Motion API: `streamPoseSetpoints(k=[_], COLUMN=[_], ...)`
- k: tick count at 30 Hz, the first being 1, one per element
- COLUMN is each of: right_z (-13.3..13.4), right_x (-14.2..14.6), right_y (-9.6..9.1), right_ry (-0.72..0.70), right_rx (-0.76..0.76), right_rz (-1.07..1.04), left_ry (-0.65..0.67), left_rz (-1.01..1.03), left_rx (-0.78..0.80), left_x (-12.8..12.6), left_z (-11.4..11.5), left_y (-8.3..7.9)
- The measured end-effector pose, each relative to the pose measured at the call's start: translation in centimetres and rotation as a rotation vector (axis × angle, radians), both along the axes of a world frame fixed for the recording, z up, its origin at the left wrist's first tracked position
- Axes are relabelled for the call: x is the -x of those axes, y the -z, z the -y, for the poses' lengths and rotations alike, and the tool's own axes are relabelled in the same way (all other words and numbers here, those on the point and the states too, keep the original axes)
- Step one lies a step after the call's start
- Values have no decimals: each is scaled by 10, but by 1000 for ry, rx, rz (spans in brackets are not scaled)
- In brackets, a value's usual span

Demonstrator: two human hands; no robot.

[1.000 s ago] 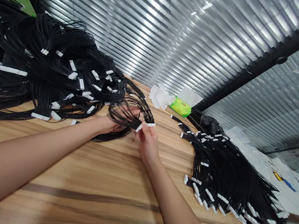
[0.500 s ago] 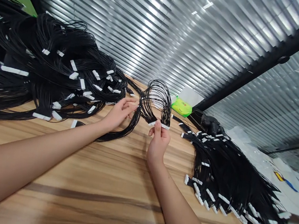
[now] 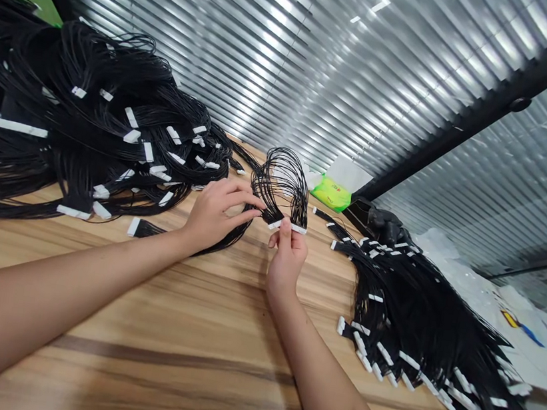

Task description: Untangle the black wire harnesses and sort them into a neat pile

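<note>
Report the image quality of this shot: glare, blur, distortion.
In the head view, hard glare streaks the silver slatted window blinds; the wide lens tilts the scene and swells the bare left forearm near the frame edge; the black wire bundle with white connectors looks sharp, with no clear motion blur.

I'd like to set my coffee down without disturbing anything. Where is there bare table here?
The wooden table is bare along its near edge, below both forearms, and in a narrow strip between the right hand and the right pile of black wires. The left pile crowds its side, and the left hand and small wire bundle fill the middle.
</note>
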State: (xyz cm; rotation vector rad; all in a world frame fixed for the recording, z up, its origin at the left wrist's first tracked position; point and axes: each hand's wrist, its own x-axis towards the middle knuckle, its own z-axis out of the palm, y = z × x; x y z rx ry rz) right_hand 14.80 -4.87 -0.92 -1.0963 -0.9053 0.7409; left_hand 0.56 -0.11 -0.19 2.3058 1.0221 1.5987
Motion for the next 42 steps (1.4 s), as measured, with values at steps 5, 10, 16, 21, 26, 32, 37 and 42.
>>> streamPoseSetpoints(k=[5, 10, 16, 21, 26, 32, 37, 42], right_z=[0, 0, 0, -1, -1, -2, -2, -3], right_x=[-1, -1, -2, -4, -5, -6, -4, -2], right_y=[0, -1, -2, -1, -1, -1, -2, -10], right_ry=[-4, -3, -13, -17, -16, -6, -45, -167], right_rx=[21, 33, 24, 23, 22, 5, -10, 39], right_rz=[1, 12, 45, 71, 78, 72, -85, -435], left_ry=[-30, -37, 18, 40, 58, 16, 28, 78], left_rz=[-51, -65, -65, -124, -157, -220, -251, -276], left_rx=[-8, 26, 61, 73, 106, 22, -62, 9], left_x=[0, 0, -1, -1, -2, -2, 0, 1], left_z=[1, 2, 0, 0, -1, 4, 8, 3], left_y=[-1, -2, 0, -1, -2, -4, -6, -4])
